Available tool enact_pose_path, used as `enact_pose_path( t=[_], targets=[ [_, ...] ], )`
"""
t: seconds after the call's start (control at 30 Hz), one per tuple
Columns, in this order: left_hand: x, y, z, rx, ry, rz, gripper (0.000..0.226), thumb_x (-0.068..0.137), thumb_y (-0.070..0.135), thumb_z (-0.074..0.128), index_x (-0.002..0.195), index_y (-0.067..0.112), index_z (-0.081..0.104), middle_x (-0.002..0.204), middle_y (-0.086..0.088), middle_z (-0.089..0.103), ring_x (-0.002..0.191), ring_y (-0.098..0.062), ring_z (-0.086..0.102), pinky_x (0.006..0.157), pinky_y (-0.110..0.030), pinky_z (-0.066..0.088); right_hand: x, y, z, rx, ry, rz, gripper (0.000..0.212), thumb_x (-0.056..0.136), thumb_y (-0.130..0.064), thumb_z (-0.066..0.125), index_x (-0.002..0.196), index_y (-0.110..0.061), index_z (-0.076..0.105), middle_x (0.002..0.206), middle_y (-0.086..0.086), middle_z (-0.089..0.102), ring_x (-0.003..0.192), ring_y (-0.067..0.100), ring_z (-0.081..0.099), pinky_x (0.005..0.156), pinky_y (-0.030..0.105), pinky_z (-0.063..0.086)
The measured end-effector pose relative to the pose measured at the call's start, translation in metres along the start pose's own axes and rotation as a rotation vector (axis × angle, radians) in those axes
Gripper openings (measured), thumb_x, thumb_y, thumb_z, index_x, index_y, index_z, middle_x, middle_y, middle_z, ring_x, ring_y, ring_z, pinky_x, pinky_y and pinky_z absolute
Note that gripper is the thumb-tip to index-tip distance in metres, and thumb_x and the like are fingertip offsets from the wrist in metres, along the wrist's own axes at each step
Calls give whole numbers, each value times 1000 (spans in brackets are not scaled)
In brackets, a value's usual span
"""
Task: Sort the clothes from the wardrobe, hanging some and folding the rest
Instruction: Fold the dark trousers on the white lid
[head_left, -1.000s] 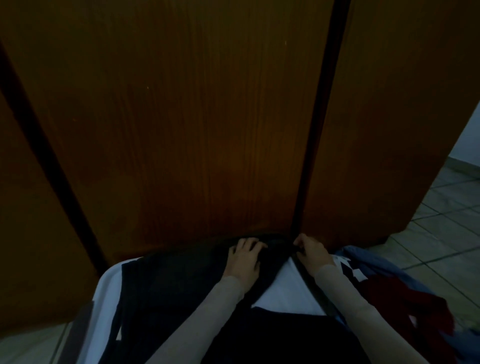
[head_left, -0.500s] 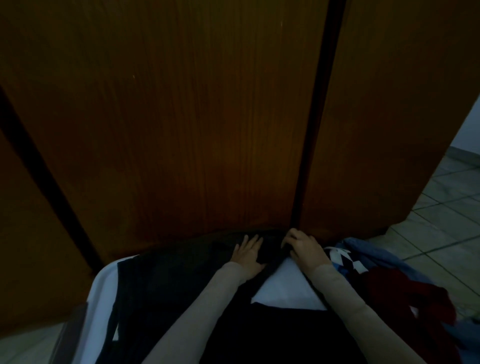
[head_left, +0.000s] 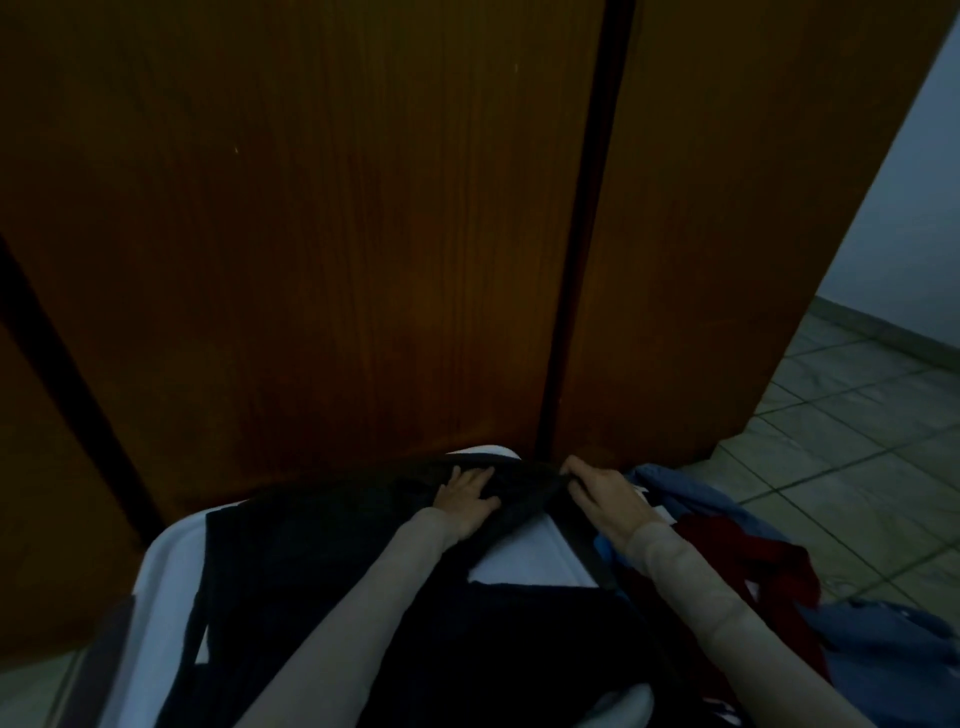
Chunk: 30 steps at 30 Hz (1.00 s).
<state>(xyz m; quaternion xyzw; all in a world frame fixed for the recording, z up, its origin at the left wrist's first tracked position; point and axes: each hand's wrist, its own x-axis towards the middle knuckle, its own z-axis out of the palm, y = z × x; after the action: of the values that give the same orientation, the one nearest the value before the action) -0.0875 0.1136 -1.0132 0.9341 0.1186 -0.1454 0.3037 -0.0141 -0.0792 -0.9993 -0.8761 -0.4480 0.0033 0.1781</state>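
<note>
A dark garment (head_left: 322, 561) lies spread over a white surface (head_left: 524, 558) right in front of the closed wooden wardrobe doors (head_left: 311, 234). My left hand (head_left: 465, 499) rests flat on the garment's far edge, fingers straight. My right hand (head_left: 605, 496) has its fingers curled round a fold of the same dark cloth at its far right corner. The light is very dim, so the garment's shape is hard to make out.
A heap of clothes lies at the right: blue fabric (head_left: 691, 491) and a dark red piece (head_left: 748, 561). A tiled floor (head_left: 852, 426) opens at the right beyond the wardrobe's side. The wardrobe doors stand close ahead.
My left hand slid a little toward the garment's far edge and flattened. My right hand shifted slightly inward and took hold of the cloth's corner. The view dipped a little.
</note>
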Motion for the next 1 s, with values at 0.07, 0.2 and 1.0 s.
enact_pose_path(
  t=[0.07,0.2,1.0],
  targets=[
    [-3,1,3,55,-4,10,56,101,26,33,151,17,6,158,-6,0,145,-26,-8,117,-39,0,-2,-3,-3,-4,-21,15,7,98,-18,42,105,-18,44,106,6,55,93,18,53,79,27,40],
    [-3,8,6,52,-2,-35,60,98,25,41,150,24,10,155,-9,4,143,-31,5,118,-42,9,-8,1,-16,-174,-106,45,20,91,-9,50,111,-12,49,117,5,50,107,18,47,85,23,34],
    [61,107,24,150,227,15,27,101,26,37,118,14,54,124,-11,56,119,-27,46,104,-42,25,-20,49,-8,-69,-179,144,21,78,-6,65,95,-16,57,100,1,53,96,16,49,78,25,35]
  ],
)
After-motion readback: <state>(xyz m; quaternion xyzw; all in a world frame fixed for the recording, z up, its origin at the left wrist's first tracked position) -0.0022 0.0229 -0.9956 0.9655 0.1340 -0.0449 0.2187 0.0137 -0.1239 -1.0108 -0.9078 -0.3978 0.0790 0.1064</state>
